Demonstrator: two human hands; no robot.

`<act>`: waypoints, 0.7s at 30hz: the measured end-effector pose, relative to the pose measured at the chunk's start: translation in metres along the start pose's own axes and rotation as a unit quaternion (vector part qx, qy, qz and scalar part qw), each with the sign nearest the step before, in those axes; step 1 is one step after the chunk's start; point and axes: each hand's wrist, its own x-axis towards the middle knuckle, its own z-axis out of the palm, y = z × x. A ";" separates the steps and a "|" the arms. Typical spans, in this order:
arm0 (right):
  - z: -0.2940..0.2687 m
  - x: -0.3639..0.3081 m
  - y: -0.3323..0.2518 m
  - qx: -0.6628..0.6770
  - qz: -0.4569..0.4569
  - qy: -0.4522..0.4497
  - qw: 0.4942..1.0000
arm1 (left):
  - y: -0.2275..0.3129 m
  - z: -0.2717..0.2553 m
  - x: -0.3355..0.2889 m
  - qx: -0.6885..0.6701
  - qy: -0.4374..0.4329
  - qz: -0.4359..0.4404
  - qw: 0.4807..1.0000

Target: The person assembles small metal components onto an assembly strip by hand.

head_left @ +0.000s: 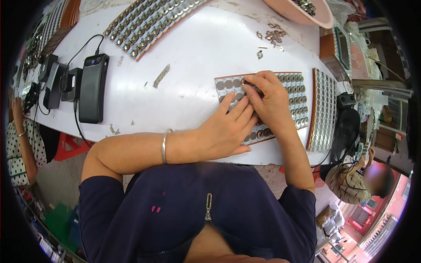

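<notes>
A flat board (289,73) with an orange-brown edge lies in front of me, set with rows of small round metal pieces. Domed metal pieces (298,100) fill its right side, while flat grey discs (228,84) show at its upper left. My left hand (223,129) rests flat over the board's lower left, fingers stretched out and slightly apart. Above it, my right hand (272,101) pinches a small round metal piece (244,82) between thumb and forefinger at the board's upper rows. My fingers partly hide the middle rows.
Loose metal pieces (274,35) lie beyond the board, near a pink basin (322,13). Another disc board (322,114) stands at the right. A filled board (149,26) lies far left. A black power bank (93,87) with cables sits left. Other people sit at both sides.
</notes>
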 end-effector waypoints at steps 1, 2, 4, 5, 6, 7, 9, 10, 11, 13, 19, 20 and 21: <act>-0.001 0.001 0.000 0.017 -0.005 -0.012 1.000 | 0.000 0.000 -0.002 -0.004 -0.004 -0.004 1.000; -0.006 0.005 0.001 0.020 -0.012 -0.023 0.999 | -0.001 0.001 -0.002 -0.009 -0.007 -0.008 1.000; -0.014 0.021 0.007 0.005 0.026 0.021 0.999 | -0.001 0.000 -0.002 -0.008 0.002 -0.007 1.000; -0.019 0.029 0.013 -0.010 0.071 0.064 0.995 | 0.000 0.000 -0.002 -0.013 0.007 -0.005 1.000; -0.022 0.037 0.027 -0.008 0.066 0.079 0.995 | 0.000 0.000 -0.001 -0.013 0.008 -0.001 1.000; -0.024 0.044 0.034 -0.008 0.065 0.081 0.995 | -0.001 0.000 -0.001 -0.014 0.008 0.000 1.000; -0.025 0.053 0.040 -0.031 0.006 0.011 0.999 | -0.002 0.000 -0.002 -0.013 0.008 0.000 1.000; -0.025 0.056 0.039 -0.032 0.013 -0.001 0.999 | -0.002 0.000 -0.002 -0.018 0.008 -0.001 1.000; -0.022 0.059 0.046 -0.033 0.011 -0.001 0.999 | -0.002 0.000 -0.001 -0.023 0.008 -0.002 1.000; -0.014 0.061 0.060 -0.032 -0.031 -0.005 0.999 | -0.002 -0.001 -0.001 -0.023 0.008 0.000 1.000; -0.012 0.064 0.051 0.012 0.017 0.065 0.998 | -0.004 0.000 0.000 -0.024 0.009 0.002 1.000; -0.013 0.063 0.044 0.012 0.018 0.064 0.998 | -0.004 0.000 0.000 -0.020 0.005 0.000 1.000; -0.017 0.061 0.035 0.113 0.112 0.028 0.987 | -0.004 0.000 0.000 -0.022 0.005 -0.001 1.000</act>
